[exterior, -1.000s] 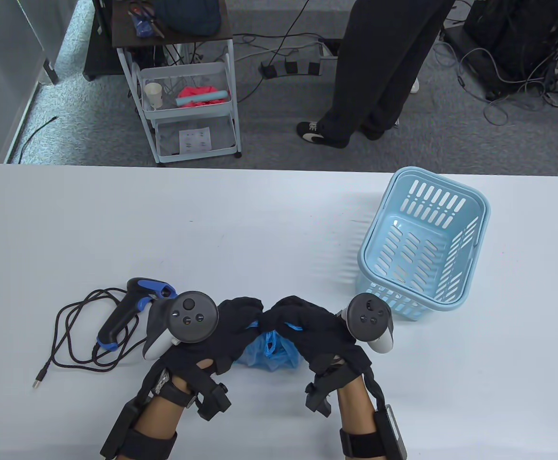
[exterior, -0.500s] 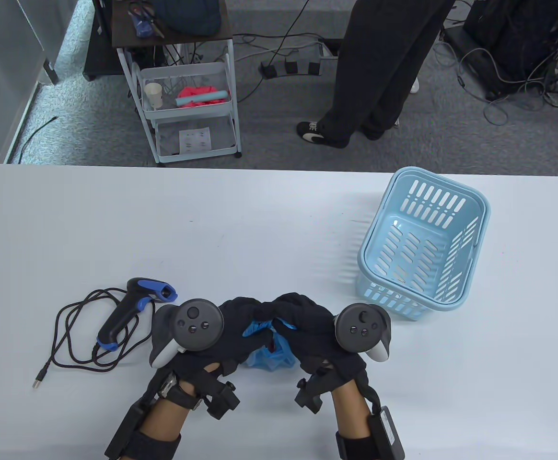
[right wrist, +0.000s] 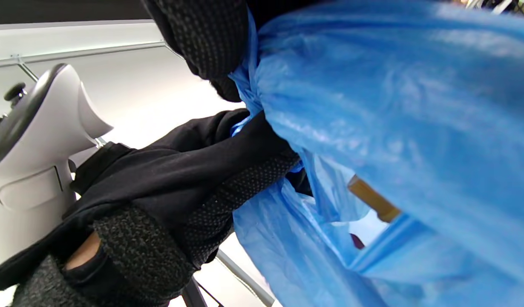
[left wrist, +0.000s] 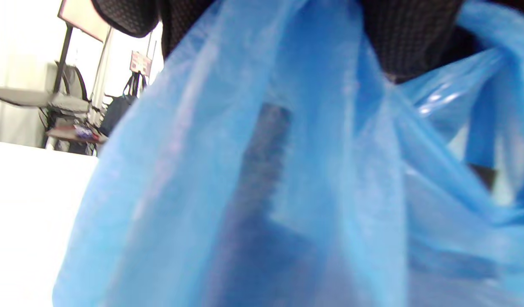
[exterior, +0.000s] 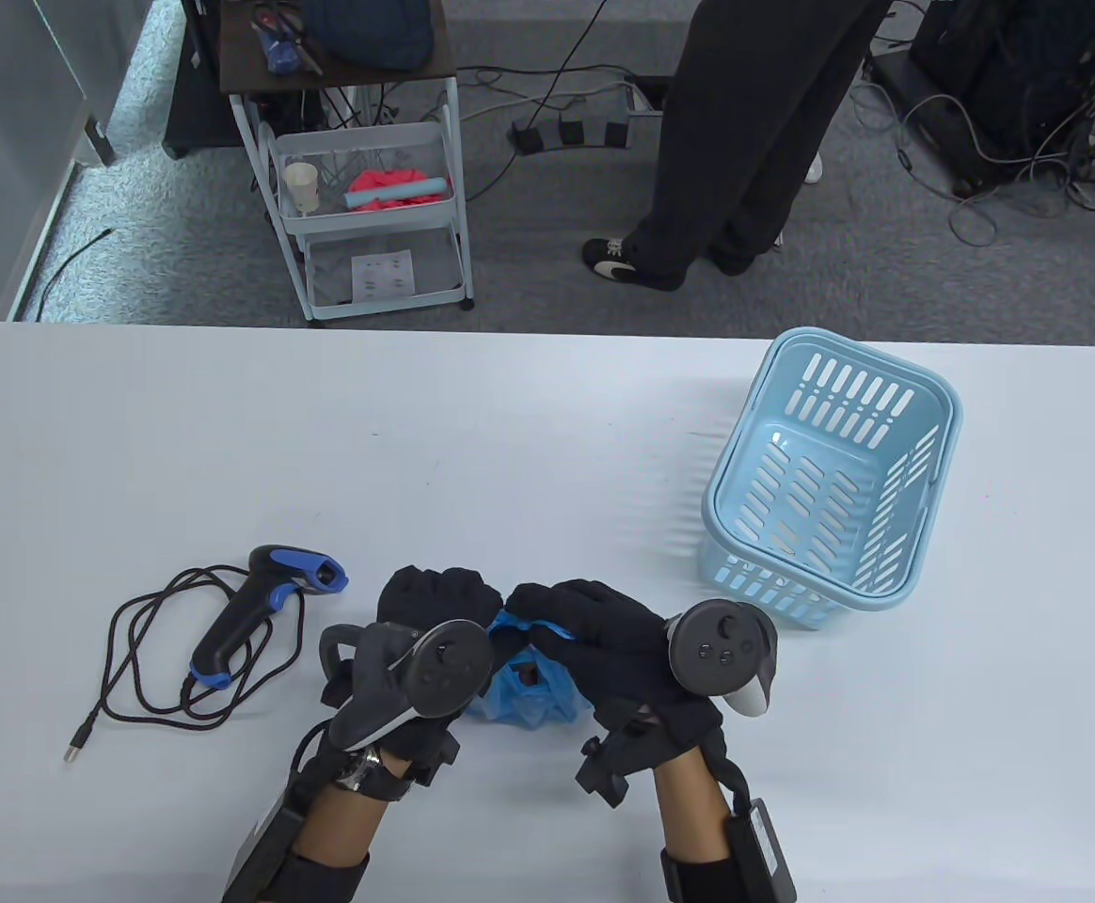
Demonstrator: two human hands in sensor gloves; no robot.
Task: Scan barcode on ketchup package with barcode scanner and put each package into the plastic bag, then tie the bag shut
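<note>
A thin blue plastic bag sits near the table's front edge, between my two hands. My left hand curls over the bag's top left and grips the bunched plastic. My right hand holds a twisted blue handle at the top right, knuckles almost touching the left hand. The bag fills the left wrist view, and a dark package shape shows dimly through it. In the right wrist view the bag is pinched under black fingertips, with the left hand beside it. The barcode scanner lies left of the hands.
The scanner's black cable loops on the table at the left. A light blue slotted basket stands at the right. Beyond the far table edge are a white cart and a standing person's legs.
My left hand has rolled over so its tracker now faces sideways, and its fingers have moved up over the bag's top. The right hand has shifted slightly right, still holding the handle.
</note>
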